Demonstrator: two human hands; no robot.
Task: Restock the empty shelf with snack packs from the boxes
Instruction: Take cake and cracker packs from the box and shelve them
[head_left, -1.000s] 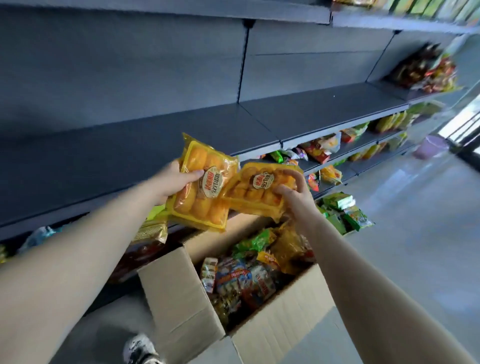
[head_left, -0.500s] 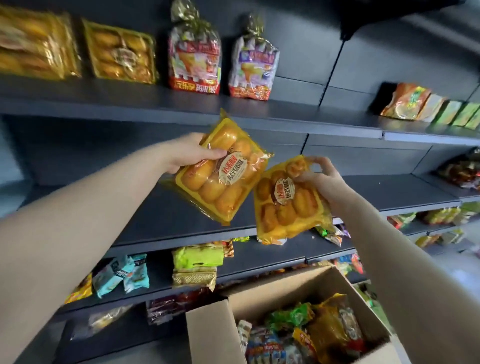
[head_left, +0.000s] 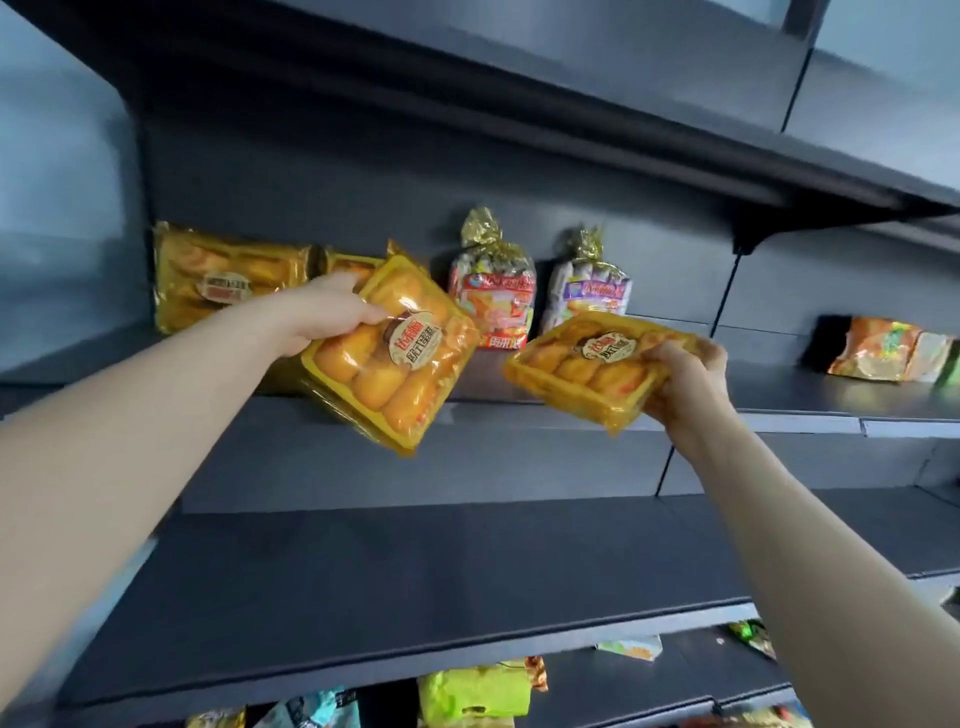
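The left pack (head_left: 387, 353), a yellow tray of golden buns, hangs steeply tilted across the front edge of the upper shelf (head_left: 779, 387), and the left hand (head_left: 322, 312) grips its upper corner with the thumb on the film. The right pack (head_left: 592, 366) lies nearly flat just above that edge, with the right hand (head_left: 685, 379) curled over its right end. On the upper shelf, a matching yellow pack (head_left: 223, 280) stands toward the left end, a red-labelled bag (head_left: 493, 296) and a purple-labelled bag (head_left: 587, 291) stand at the middle, orange packs (head_left: 878, 353) lean toward the right, and a lower shelf (head_left: 415, 582) runs beneath it.
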